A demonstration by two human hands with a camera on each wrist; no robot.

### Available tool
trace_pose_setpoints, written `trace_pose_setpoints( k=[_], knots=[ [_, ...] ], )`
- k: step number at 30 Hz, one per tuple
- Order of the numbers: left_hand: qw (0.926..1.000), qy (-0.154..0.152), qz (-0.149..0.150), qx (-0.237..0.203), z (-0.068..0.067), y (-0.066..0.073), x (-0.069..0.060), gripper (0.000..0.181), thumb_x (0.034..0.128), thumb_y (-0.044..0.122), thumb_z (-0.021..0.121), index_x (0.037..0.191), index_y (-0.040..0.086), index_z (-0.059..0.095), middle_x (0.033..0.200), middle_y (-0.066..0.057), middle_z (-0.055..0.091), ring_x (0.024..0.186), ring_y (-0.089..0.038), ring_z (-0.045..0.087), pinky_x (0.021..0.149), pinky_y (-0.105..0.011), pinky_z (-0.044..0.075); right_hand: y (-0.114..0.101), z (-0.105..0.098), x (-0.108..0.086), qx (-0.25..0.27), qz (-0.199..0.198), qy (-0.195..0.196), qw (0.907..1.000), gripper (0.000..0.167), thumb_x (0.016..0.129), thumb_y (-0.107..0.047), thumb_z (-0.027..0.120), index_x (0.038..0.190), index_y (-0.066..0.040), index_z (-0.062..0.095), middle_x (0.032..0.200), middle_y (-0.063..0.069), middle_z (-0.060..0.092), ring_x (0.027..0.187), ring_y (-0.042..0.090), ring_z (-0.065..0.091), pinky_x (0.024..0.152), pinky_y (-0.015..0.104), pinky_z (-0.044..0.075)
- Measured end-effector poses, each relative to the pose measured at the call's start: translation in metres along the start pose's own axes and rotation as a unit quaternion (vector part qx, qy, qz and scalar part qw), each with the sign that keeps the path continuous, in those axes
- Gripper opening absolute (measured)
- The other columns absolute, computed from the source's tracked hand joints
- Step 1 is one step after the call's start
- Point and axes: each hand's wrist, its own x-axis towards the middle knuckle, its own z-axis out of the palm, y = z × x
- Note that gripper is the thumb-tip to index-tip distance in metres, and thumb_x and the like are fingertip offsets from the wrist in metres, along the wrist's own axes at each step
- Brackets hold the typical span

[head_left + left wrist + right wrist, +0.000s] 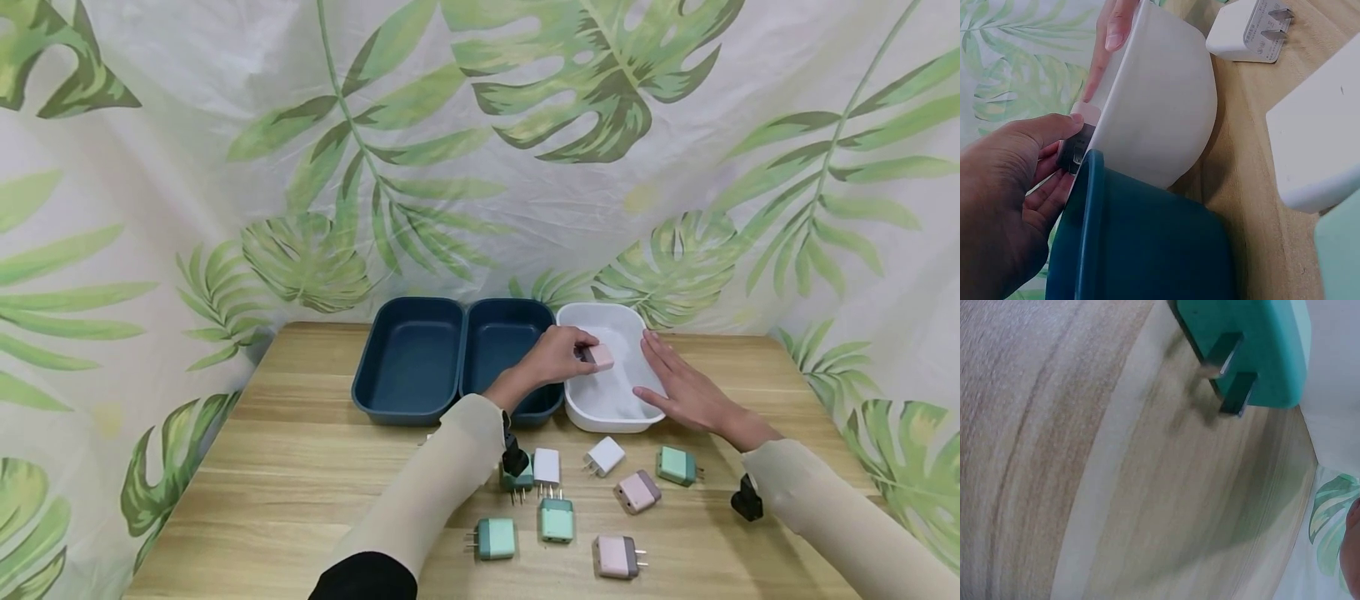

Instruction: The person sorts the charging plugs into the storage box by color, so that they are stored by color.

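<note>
Currently, the left hand (pixel 549 357) pinches a pink-and-grey plug charger (pixel 602 357) over the nine o'clock side of a white tub (pixel 611 422); the right hand (pixel 692 393), fingers straight, touches its three o'clock rim. Other chargers (pixel 557 522) lie toward six o'clock on the counter (pixel 300 450).

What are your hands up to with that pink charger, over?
Left hand pinches pink charger at white tub's mouth. Right hand, fingers extended, at tub's right rim. Nothing visible blocking charger's way in, over.
</note>
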Motion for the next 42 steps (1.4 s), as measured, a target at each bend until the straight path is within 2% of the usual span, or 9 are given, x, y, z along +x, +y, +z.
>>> trace_pose_setpoints(
  k=[6,11,15,21,31,36,42],
  knots=[
    [0.9999,-0.006,-0.004,0.015,0.000,0.002,0.002,0.043,0.0942,0.025,0.084,0.133,0.007,0.075,0.124,-0.005,0.077,0.110,-0.014,0.071,0.093,-0.021,0.055,0.000,0.000,0.000,-0.001,0.000,0.003,1.0000,0.091,0.107,-0.045,0.059,0.167,0.005,0.012,0.176,0.024,0.006,0.161,0.047,0.012,0.125,0.065,0.022],
    [0.9997,-0.007,-0.021,-0.007,0.000,0.001,0.002,0.051,0.0943,0.026,0.084,0.139,0.005,0.071,0.132,-0.009,0.074,0.120,-0.021,0.070,0.100,-0.028,0.056,0.001,0.000,0.000,0.002,0.002,-0.002,1.0000,0.091,0.108,-0.045,0.058,0.168,0.005,0.011,0.176,0.024,0.005,0.161,0.046,0.011,0.128,0.061,0.019],
    [0.9996,-0.006,-0.021,-0.020,-0.001,0.001,0.001,0.052,0.0943,0.026,0.084,0.139,0.004,0.070,0.133,-0.011,0.074,0.122,-0.024,0.070,0.100,-0.031,0.057,0.002,0.000,0.000,-0.001,0.003,-0.001,1.0000,0.091,0.108,-0.046,0.058,0.168,0.004,0.010,0.176,0.023,0.004,0.161,0.046,0.011,0.129,0.058,0.018],
    [0.9994,-0.006,-0.014,-0.029,-0.004,0.004,-0.002,0.053,0.0940,0.027,0.084,0.140,0.004,0.070,0.134,-0.010,0.073,0.120,-0.023,0.071,0.099,-0.027,0.057,0.001,-0.001,0.000,0.000,-0.006,0.009,0.9999,0.091,0.107,-0.044,0.059,0.167,0.006,0.013,0.175,0.026,0.008,0.161,0.047,0.012,0.129,0.058,0.019],
    [0.9996,-0.003,0.022,-0.019,-0.008,0.008,-0.011,0.052,0.0938,0.027,0.084,0.138,0.003,0.071,0.131,-0.012,0.075,0.118,-0.025,0.072,0.098,-0.028,0.057,0.000,-0.001,-0.001,-0.002,0.001,-0.003,1.0000,0.090,0.107,-0.044,0.058,0.167,0.007,0.013,0.175,0.026,0.006,0.160,0.048,0.012,0.127,0.061,0.021],
    [0.9985,-0.006,0.045,-0.029,-0.012,0.013,-0.021,0.051,0.0936,0.026,0.084,0.136,0.001,0.072,0.129,-0.013,0.075,0.116,-0.028,0.072,0.098,-0.032,0.057,-0.001,-0.001,-0.001,0.001,0.001,0.000,1.0000,0.090,0.107,-0.043,0.059,0.167,0.007,0.013,0.175,0.026,0.007,0.161,0.047,0.012,0.127,0.061,0.021],
    [0.9968,0.000,0.066,-0.044,-0.014,0.017,-0.035,0.049,0.0917,0.023,0.086,0.134,0.002,0.072,0.132,-0.009,0.074,0.117,-0.026,0.073,0.097,-0.026,0.057,0.000,0.000,-0.001,0.003,-0.002,0.006,1.0000,0.090,0.107,-0.043,0.059,0.167,0.007,0.014,0.175,0.027,0.008,0.160,0.048,0.013,0.128,0.059,0.021]
  ],
)
